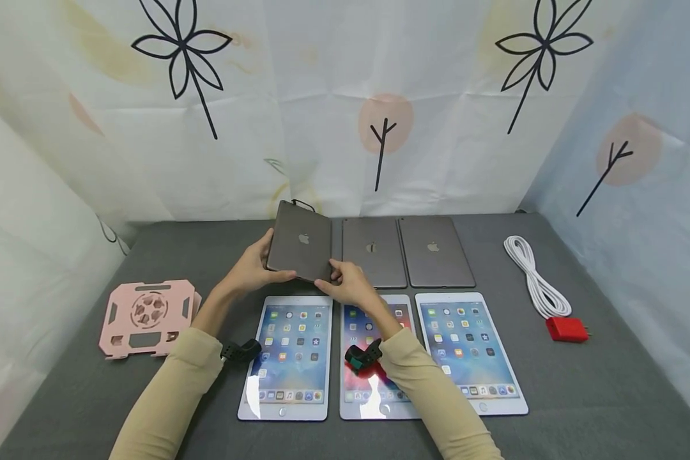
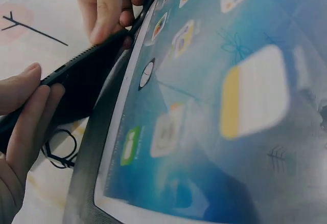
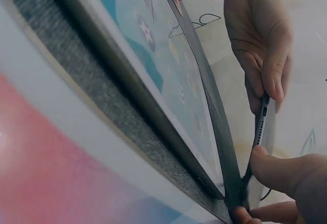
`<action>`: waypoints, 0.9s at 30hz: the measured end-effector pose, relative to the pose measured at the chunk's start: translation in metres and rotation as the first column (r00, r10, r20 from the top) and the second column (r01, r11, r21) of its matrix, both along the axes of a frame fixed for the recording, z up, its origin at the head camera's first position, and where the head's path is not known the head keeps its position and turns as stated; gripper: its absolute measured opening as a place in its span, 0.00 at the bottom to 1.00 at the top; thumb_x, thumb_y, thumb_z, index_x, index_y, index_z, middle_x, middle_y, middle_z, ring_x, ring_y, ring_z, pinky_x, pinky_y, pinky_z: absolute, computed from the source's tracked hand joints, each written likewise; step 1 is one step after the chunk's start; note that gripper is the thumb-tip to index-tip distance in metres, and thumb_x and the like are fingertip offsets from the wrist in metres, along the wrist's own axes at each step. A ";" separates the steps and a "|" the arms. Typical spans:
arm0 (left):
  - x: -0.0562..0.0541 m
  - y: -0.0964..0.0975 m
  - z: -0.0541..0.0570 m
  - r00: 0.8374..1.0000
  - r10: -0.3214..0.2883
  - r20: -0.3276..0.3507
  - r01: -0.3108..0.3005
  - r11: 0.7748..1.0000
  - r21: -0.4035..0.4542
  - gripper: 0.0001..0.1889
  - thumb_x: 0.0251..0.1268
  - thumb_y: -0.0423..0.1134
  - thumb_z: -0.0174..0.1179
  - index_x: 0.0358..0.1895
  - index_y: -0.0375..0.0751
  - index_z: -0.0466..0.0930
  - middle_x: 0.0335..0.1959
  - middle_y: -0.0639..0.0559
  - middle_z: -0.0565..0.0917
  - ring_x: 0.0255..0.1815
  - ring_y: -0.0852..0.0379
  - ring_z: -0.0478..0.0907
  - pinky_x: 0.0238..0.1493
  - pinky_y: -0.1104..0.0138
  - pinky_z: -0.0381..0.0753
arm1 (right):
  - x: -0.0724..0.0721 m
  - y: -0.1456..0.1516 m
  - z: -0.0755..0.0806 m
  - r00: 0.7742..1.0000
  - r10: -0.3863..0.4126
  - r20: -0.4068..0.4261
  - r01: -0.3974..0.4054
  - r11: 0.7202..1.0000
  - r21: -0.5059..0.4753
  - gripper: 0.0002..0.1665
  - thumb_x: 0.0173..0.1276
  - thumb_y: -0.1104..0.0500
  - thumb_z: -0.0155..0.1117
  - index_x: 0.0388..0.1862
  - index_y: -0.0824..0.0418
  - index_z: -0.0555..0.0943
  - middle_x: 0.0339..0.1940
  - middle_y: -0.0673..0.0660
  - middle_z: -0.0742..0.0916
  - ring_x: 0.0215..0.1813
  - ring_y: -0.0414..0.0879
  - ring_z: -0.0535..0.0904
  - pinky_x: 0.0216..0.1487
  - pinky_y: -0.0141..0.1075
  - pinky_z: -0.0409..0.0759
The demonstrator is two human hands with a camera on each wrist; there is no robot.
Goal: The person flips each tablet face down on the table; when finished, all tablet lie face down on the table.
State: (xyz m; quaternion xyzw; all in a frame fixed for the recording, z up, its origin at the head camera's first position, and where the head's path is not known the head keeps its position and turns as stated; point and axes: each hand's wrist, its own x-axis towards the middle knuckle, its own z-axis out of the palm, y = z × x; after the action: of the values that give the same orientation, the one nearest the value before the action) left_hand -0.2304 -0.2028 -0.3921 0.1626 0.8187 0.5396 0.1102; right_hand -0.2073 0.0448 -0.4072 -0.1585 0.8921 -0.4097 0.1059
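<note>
A dark grey tablet with an apple logo on its back is tilted up at the back left of the table. My left hand grips its left side and lower edge, thumb along the bottom. At the lower right corner, my right hand pinches it between thumb and fingers. The tablet's edge, with a port and a row of small holes, shows between both hands in the right wrist view. Two more grey tablets lie face down to its right, one in the middle and another beyond it.
Three white tablets lie screen up in front: left, middle under my right forearm, and right. A pink cut-out panel is at the left. A white coiled cable and red plug adapter lie right.
</note>
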 end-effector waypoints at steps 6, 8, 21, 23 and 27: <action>0.001 -0.003 -0.005 0.972 0.041 0.232 -0.082 0.983 0.167 0.62 0.63 0.27 0.69 0.83 0.42 0.23 0.80 0.29 0.56 0.59 0.51 0.83 0.53 0.68 0.85 | 0.002 0.003 0.003 0.995 -0.041 0.096 0.054 0.989 -0.140 0.42 0.75 0.50 0.65 0.77 0.74 0.63 0.46 0.63 0.83 0.35 0.44 0.73 0.39 0.33 0.74; 0.001 -0.003 -0.007 0.959 0.044 0.279 -0.097 0.979 0.180 0.63 0.64 0.27 0.68 0.82 0.40 0.20 0.80 0.28 0.56 0.55 0.56 0.84 0.53 0.69 0.85 | 0.002 0.003 0.003 0.993 -0.050 0.110 0.070 0.980 -0.184 0.42 0.75 0.52 0.65 0.77 0.75 0.63 0.41 0.58 0.81 0.34 0.43 0.70 0.38 0.31 0.71; -0.005 -0.010 -0.020 0.991 0.035 0.133 -0.016 0.990 -0.142 0.64 0.60 0.40 0.75 0.84 0.42 0.29 0.32 0.45 0.86 0.19 0.59 0.70 0.26 0.65 0.76 | 0.006 0.003 0.005 0.999 -0.039 -0.011 0.040 0.995 0.092 0.35 0.71 0.54 0.69 0.69 0.75 0.74 0.41 0.64 0.81 0.31 0.44 0.64 0.34 0.34 0.64; -0.005 -0.010 -0.022 0.992 0.029 0.120 -0.007 0.984 -0.177 0.64 0.60 0.40 0.75 0.84 0.41 0.29 0.34 0.42 0.88 0.19 0.60 0.70 0.25 0.66 0.74 | 0.007 0.003 0.005 0.999 -0.045 -0.024 0.048 0.990 0.136 0.36 0.71 0.54 0.69 0.70 0.73 0.73 0.38 0.61 0.78 0.36 0.46 0.65 0.36 0.34 0.64; -0.004 -0.009 -0.022 0.995 0.014 0.102 0.010 0.972 -0.233 0.64 0.60 0.45 0.75 0.83 0.34 0.29 0.42 0.33 0.90 0.28 0.57 0.83 0.35 0.64 0.80 | 0.006 0.002 0.004 0.997 -0.075 -0.033 0.079 0.986 0.147 0.37 0.70 0.54 0.71 0.71 0.71 0.73 0.29 0.53 0.73 0.31 0.44 0.65 0.31 0.32 0.64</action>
State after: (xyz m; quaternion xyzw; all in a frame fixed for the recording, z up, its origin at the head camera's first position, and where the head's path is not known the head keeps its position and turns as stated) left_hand -0.2349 -0.2114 -0.4145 0.1198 0.8699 0.4472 0.1700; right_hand -0.2009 0.0472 -0.4030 -0.1212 0.9269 -0.3436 0.0894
